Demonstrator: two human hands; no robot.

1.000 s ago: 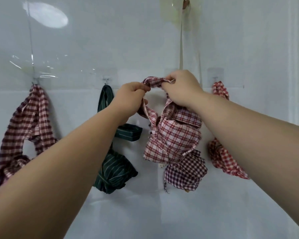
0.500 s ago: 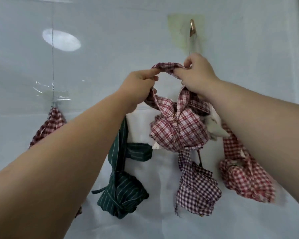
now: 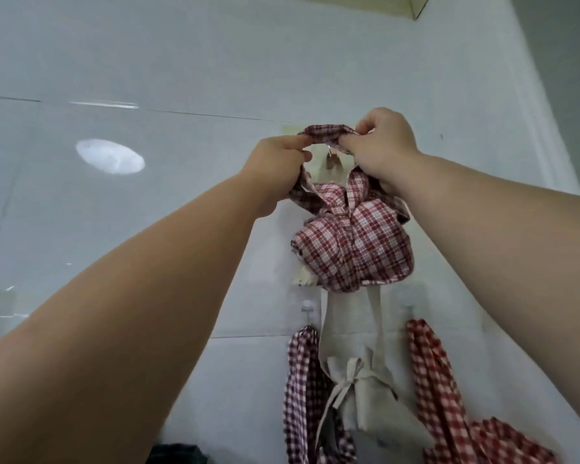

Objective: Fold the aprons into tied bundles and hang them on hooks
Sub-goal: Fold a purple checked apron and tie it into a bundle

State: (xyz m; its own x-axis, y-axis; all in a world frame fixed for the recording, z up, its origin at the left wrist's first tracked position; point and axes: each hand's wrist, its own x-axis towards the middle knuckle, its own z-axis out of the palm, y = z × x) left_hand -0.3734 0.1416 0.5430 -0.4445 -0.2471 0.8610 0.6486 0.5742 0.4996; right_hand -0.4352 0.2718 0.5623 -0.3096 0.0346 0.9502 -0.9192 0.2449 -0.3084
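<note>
A red and white plaid apron bundle (image 3: 352, 249) hangs from its neck loop (image 3: 325, 132), which I hold stretched out high against the white wall. My left hand (image 3: 278, 165) pinches the loop's left end and my right hand (image 3: 379, 145) pinches its right end. A small metal hook (image 3: 331, 155) shows just below the loop, between my two hands. The loop is level with or slightly above the hook; I cannot tell whether it touches it.
Lower on the wall hang a cream tied apron bundle (image 3: 365, 390), a dark red gingham apron (image 3: 303, 380) under a clear hook (image 3: 307, 311), and a bright red gingham apron (image 3: 442, 380). A wall corner (image 3: 549, 112) runs along the right.
Both hands have lifted the plaid bundle up the wall to the upper hook. My view has tilted up, so the lower row of aprons dropped toward the bottom and the green one left view.
</note>
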